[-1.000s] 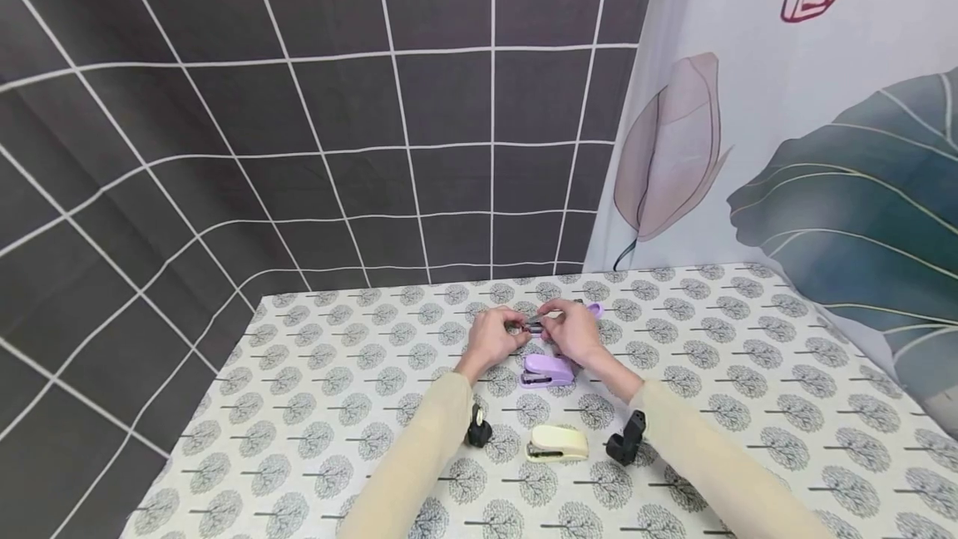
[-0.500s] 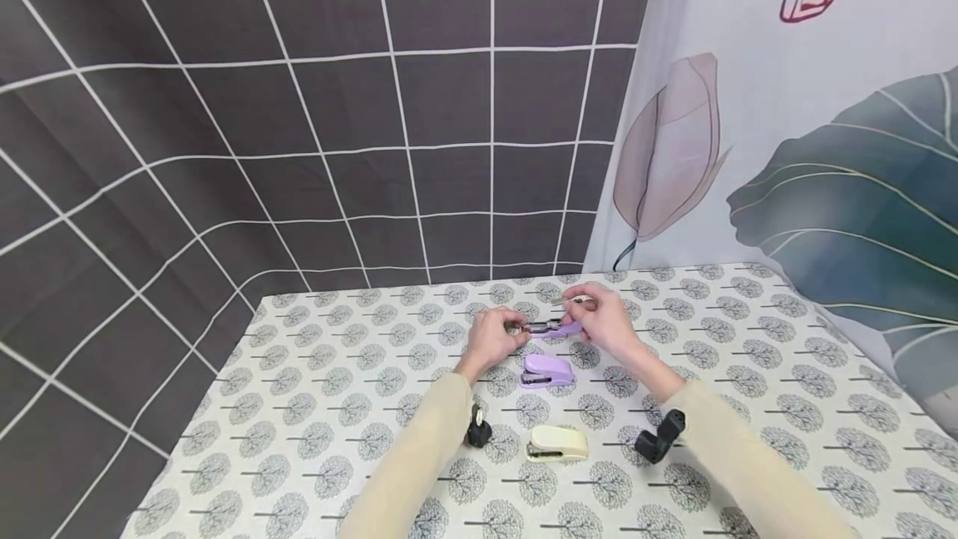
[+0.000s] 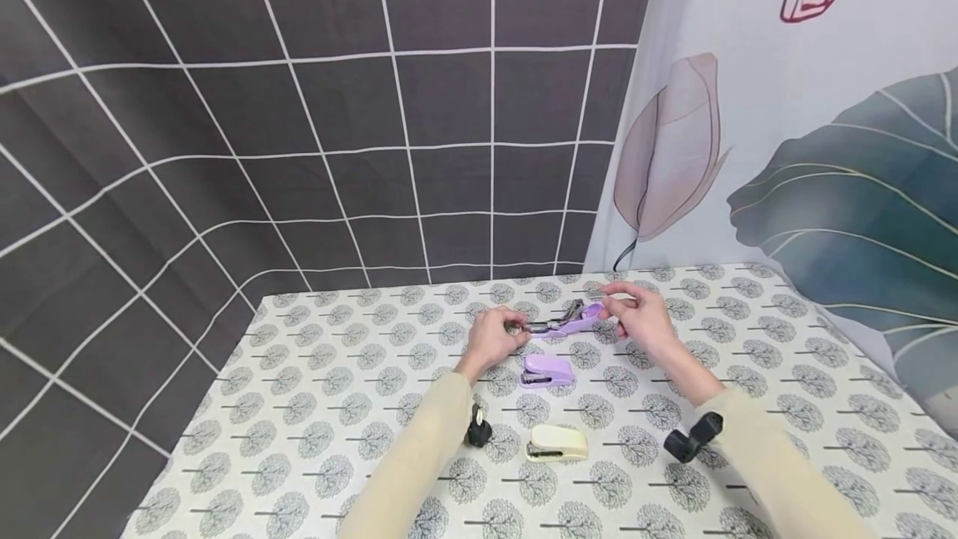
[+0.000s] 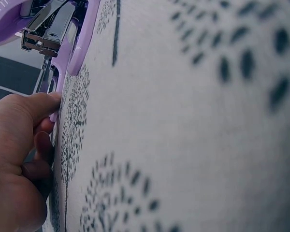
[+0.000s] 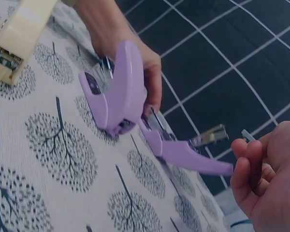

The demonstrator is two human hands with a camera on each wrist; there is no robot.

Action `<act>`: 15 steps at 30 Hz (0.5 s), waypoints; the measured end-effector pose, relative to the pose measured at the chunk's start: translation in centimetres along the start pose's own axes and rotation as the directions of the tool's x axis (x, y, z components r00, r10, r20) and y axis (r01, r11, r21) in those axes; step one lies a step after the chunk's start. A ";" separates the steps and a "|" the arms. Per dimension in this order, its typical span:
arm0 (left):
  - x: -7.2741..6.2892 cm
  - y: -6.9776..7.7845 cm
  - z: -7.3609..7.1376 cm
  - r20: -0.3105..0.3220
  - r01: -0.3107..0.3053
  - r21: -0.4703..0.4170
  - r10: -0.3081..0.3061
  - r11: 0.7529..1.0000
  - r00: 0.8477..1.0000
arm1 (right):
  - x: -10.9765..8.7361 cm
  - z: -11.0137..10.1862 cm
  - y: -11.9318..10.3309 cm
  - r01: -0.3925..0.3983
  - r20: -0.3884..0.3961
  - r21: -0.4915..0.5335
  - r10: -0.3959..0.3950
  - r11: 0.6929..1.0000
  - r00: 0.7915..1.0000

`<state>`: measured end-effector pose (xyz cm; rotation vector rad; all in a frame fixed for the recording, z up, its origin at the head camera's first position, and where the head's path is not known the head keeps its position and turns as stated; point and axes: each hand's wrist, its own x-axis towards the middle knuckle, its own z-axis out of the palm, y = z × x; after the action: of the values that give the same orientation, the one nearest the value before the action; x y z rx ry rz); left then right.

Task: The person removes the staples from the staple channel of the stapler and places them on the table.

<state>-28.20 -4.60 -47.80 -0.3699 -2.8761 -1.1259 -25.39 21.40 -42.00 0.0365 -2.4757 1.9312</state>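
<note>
An opened purple stapler point(image 3: 572, 324) lies near the back of the table, its metal magazine point(image 5: 210, 135) tipped up from the base. My left hand point(image 3: 494, 339) pinches its front end between thumb and fingers; in the left wrist view the thumb point(image 4: 43, 102) lies against the purple base. To the right, my right hand point(image 3: 639, 316) pinches a small pale strip, seemingly staples point(image 5: 248, 136), just apart from the stapler's rear end. A second purple stapler point(image 3: 547, 370), closed, sits in front of the opened one. The left hand's curled fingers are partly hidden.
A cream stapler point(image 3: 557, 443) lies closer to me on the tree-patterned tablecloth point(image 3: 337, 406). Behind the table hangs a dark gridded curtain point(image 3: 449, 190), with a white leaf-printed curtain point(image 3: 748, 106) on the right.
My right hand has drawn away rightward from the left hand, carrying the thin strip and leaving the opened stapler in view. The left hand keeps its place on the front end.
</note>
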 end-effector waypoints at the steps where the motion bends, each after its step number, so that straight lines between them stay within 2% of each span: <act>1: 0.0 0.0 0.0 -0.001 0.003 -0.002 -0.003 1.000 1.000 | 0.0 -0.2 0.1 -0.009 -0.004 0.002 0.009 1.000 1.000; 9: 0.1 0.1 -0.1 -0.007 0.005 0.005 -0.005 1.000 1.000 | 0.1 -1.8 1.7 -0.054 -0.042 -0.011 0.053 0.999 0.998; 15: -0.1 0.0 0.1 -0.002 0.015 -0.009 -0.015 1.000 1.000 | 0.0 -2.1 3.1 -0.092 -0.043 -0.051 0.090 0.994 0.995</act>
<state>-28.12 -4.57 -47.89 -0.3473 -2.8776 -1.1411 -25.43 24.23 -44.52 -0.1170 -2.5433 1.8773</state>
